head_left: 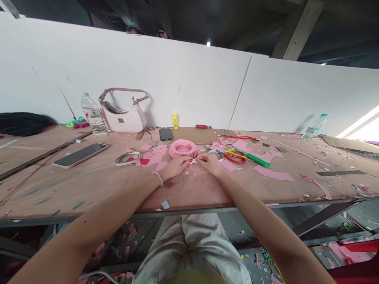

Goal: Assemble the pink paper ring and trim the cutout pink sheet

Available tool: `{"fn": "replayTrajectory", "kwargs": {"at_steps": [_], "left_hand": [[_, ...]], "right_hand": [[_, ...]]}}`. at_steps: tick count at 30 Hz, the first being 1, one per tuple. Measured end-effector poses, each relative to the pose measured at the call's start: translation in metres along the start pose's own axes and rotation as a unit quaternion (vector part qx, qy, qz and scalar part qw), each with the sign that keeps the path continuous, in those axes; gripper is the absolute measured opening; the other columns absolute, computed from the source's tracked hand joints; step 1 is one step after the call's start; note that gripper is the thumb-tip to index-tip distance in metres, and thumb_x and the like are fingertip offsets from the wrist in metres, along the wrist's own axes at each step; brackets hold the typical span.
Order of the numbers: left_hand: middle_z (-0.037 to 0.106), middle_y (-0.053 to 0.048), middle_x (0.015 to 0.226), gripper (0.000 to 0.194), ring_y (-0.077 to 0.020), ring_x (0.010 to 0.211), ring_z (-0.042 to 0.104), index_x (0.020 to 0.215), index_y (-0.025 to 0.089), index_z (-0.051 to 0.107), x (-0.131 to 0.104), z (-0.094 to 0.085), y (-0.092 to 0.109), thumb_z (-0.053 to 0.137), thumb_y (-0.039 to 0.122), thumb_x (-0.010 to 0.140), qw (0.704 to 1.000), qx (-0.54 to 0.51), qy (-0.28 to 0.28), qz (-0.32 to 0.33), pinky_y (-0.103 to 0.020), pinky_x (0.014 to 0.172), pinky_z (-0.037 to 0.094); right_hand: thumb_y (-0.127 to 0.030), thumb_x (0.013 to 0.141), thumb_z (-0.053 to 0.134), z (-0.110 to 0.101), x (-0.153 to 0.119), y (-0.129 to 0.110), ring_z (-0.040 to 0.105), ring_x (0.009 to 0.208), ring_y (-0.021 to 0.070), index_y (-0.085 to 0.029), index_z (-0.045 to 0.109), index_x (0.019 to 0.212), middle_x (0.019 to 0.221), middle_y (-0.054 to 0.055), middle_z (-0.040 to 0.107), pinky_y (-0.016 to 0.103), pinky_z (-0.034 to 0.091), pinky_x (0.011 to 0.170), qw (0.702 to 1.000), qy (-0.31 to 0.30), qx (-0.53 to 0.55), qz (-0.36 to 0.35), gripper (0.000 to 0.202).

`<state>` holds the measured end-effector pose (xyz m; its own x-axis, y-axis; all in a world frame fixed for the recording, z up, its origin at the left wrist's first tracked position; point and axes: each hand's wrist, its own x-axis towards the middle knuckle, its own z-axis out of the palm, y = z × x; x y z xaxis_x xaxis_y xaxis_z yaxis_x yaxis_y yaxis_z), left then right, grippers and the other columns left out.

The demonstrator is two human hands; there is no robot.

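Observation:
Close to the table's middle, my left hand (177,166) and my right hand (211,164) meet fingertip to fingertip. Pinched between them is a small piece of pink paper (193,161), mostly covered by the fingers. Just beyond the hands lies a pink ring (182,147) with a ruffled surface, round an open centre. Pink paper pieces (155,158) are scattered left of it. On the right, beside my right hand, lie a roll of tape (217,154), scissors with red-orange handles (237,157) and a green-handled tool (257,159).
A white hoop (128,158) and a phone (81,154) lie to the left. Along the white partition (189,86) stand a handbag (124,116), a water bottle (93,116) and a yellow glue stick (175,121). A dark phone-like slab (166,134) lies behind the ring.

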<state>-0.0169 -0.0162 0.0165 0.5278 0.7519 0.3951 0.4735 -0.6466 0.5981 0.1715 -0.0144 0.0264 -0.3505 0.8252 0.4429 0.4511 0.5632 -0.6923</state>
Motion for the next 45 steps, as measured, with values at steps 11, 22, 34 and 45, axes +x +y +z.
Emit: {"fn": "replayTrajectory", "kwargs": {"at_steps": [11, 22, 34, 45], "left_hand": [[0.060, 0.000, 0.072, 0.024, -0.0125, 0.057, 0.052, 0.089, 0.016, 0.054, 0.002, 0.000, 0.005, 0.030, 0.021, 0.088, 1.000, -0.025, -0.008, -0.013, -0.024, 0.058, 0.042], [0.063, -0.002, 0.080, 0.017, -0.0161, 0.072, 0.057, 0.082, 0.018, 0.049, 0.003, 0.000, -0.001, 0.032, 0.017, 0.086, 0.998, -0.001, 0.052, -0.043, -0.028, 0.066, 0.043], [0.058, -0.001, 0.076, 0.013, -0.0165, 0.073, 0.055, 0.077, 0.020, 0.042, 0.002, 0.001, -0.001, 0.032, 0.016, 0.083, 0.998, -0.009, 0.061, -0.020, -0.029, 0.070, 0.042], [0.055, 0.000, 0.078, 0.011, -0.0154, 0.074, 0.053, 0.081, 0.019, 0.042, 0.002, 0.003, -0.004, 0.033, 0.014, 0.083, 0.999, -0.022, 0.045, 0.020, -0.028, 0.070, 0.043]], "right_hand": [[-0.015, 0.075, 0.045, -0.002, 0.002, 0.006, 0.058, 0.067, 0.0140, -0.017, 0.062, 0.074, 0.075, 0.002, 0.065, 0.028, 0.046, 0.064, 0.998, 0.010, -0.064, 0.003, 0.017], [-0.007, 0.066, 0.053, -0.004, 0.002, 0.023, 0.057, 0.080, 0.0192, -0.018, 0.060, 0.077, 0.084, 0.005, 0.065, 0.033, 0.043, 0.075, 0.982, 0.008, -0.188, -0.014, 0.016], [-0.010, 0.067, 0.045, -0.001, 0.004, 0.021, 0.053, 0.066, 0.0141, -0.019, 0.056, 0.078, 0.075, 0.002, 0.060, 0.026, 0.041, 0.061, 0.993, 0.049, -0.109, -0.019, 0.017], [-0.010, 0.068, 0.043, -0.001, 0.001, -0.001, 0.056, 0.075, 0.0153, -0.019, 0.056, 0.073, 0.081, 0.003, 0.063, 0.028, 0.045, 0.066, 0.998, 0.020, -0.024, -0.056, 0.017]]}}
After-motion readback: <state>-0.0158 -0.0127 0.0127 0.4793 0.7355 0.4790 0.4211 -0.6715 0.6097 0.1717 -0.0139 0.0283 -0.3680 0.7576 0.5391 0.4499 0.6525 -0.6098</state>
